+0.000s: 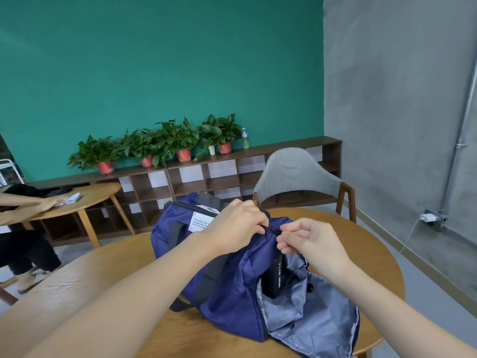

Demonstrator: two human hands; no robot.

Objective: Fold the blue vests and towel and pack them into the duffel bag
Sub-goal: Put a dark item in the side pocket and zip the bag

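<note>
Hands, left (pixel 236 226) and right (pixel 307 241), each grip pinched on the duffel bag (pixel 227 301) zipper (pixel 271 230).

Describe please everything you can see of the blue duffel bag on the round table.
The duffel bag is navy fabric with dark grey straps and a pale grey lining. It lies on the round wooden table, its near end open, flap folded down. A white printed label sits on top. A black box stands inside the opening. The left hand and right hand pinch the zipper area on top with their fingers.
</note>
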